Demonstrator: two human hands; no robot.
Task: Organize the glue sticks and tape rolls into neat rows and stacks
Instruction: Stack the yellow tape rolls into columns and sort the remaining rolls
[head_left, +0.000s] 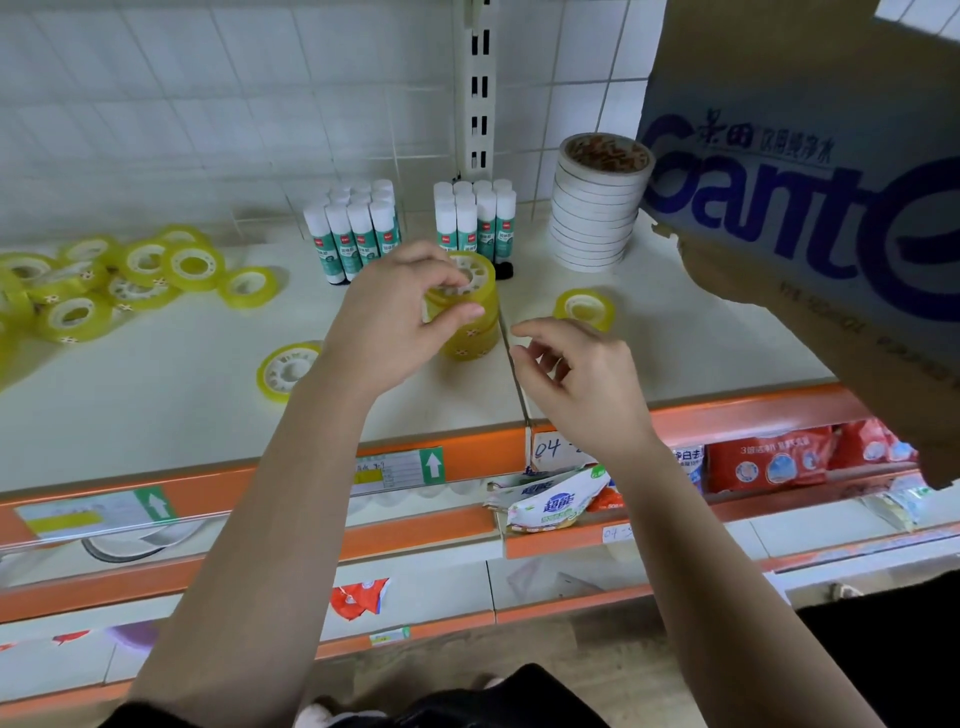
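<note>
My left hand pinches the top roll of a short stack of yellow tape rolls at mid shelf. Just right of the stack, my right hand hovers with loosely curled fingers and holds nothing. One yellow roll lies flat beyond my right hand, and another leans near my left forearm. A loose heap of yellow rolls covers the shelf's left end. Two upright groups of glue sticks stand at the back, beside a tall stack of white tape rolls.
A cardboard box with blue lettering hangs over the shelf's right end. The white shelf has an orange front rail with price tags. Lower shelves hold packaged goods. A tiled wall with a slotted upright stands behind.
</note>
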